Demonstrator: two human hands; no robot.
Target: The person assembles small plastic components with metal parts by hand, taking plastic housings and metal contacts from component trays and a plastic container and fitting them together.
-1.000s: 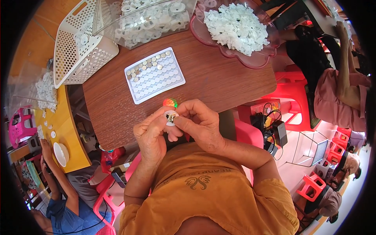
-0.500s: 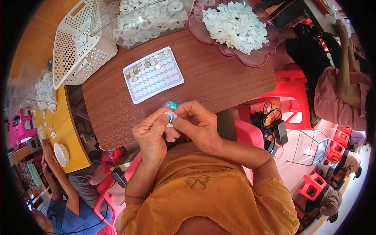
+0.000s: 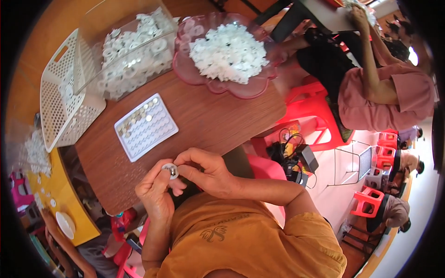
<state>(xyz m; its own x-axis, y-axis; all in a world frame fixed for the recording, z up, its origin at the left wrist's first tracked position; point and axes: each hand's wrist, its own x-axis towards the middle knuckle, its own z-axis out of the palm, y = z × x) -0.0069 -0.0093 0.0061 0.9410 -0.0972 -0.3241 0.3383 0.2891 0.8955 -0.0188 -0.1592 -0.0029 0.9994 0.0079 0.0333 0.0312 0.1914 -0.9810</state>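
Near the table's front edge, my left hand point(image 3: 155, 192) pinches a small round white plastic piece point(image 3: 171, 170) with shiny metal parts in its middle. My right hand point(image 3: 207, 173) meets it from the other side, its thumb and forefinger closed at the rim of the piece. Whether something smaller sits between those right fingertips cannot be made out. Just beyond my hands lies a white tray point(image 3: 157, 142) with rows of round pockets. Silvery button cells point(image 3: 149, 117) fill several pockets along its far and left sides.
At the table's point(image 3: 204, 118) far side are a clear bin point(image 3: 90, 76) of white plastic rings and a pink scalloped bowl point(image 3: 218, 91) heaped with small white pieces. A white perforated basket point(image 3: 55, 116) stands left. People sit at both sides; red stools point(image 3: 367, 201) and black cables point(image 3: 289, 155) are right.
The view has turned and shifted, so the table and hands appear further left and lower. A coloured glow beside the round piece is gone. Both hands still hold the piece.
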